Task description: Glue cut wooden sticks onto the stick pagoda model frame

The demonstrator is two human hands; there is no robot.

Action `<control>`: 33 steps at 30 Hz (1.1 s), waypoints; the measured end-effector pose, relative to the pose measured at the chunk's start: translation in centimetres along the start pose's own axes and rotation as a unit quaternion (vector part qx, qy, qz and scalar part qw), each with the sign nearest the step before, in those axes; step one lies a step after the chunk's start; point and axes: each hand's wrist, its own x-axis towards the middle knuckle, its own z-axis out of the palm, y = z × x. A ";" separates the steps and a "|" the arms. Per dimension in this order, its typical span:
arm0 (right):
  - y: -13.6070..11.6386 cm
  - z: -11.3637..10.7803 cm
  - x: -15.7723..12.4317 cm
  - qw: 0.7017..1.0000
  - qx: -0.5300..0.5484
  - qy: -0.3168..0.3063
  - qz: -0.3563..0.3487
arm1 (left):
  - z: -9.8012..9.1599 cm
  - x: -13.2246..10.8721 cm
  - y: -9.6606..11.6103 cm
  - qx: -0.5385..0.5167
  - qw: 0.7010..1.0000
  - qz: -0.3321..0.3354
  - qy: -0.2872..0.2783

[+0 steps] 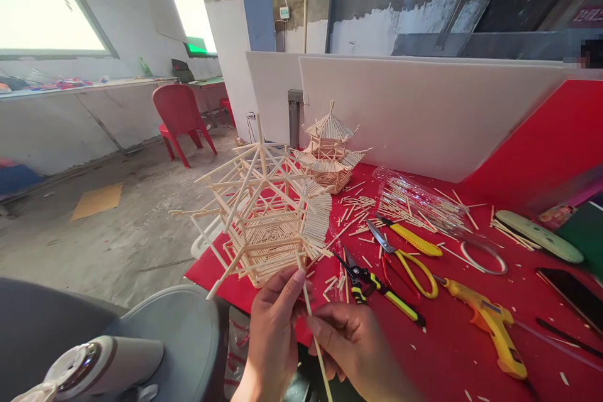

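Note:
A thin pale wooden stick (316, 347) slants between my two hands at the table's front edge. My left hand (277, 308) pinches its upper part, thumb on top. Lower down, my right hand (351, 339) has thumb and fingers closed on the same stick. Right behind my left hand stands an open-framed pagoda model (264, 201) of wooden sticks, its roof ribs bare and part of its lower eave covered. A smaller, more fully covered pagoda model (330, 151) stands farther back. The stick's upper end overlaps the near model in view; whether they touch, I cannot tell.
On the red table (452, 352) lie black-and-yellow cutters (377, 286), yellow-handled scissors (405, 257), a yellow utility knife (414, 239), a yellow glue gun (490, 320), a phone (572, 295) and loose sticks (358, 207). A tumbler (117, 361) lies on a grey stool (188, 333) at left.

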 end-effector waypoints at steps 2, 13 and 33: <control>0.3 0.3 -0.5 0.999 -0.029 -0.012 -0.017 | -0.4 -0.8 -0.1 0.006 1.000 -0.002 0.022; -2.0 -15.4 0.9 0.752 -0.574 0.316 -0.065 | 0.5 -3.5 -1.4 0.067 0.996 0.033 -0.046; -0.6 -12.6 -3.9 0.813 -0.479 0.220 -0.247 | 3.2 -3.2 -2.7 0.098 0.992 -0.038 -0.069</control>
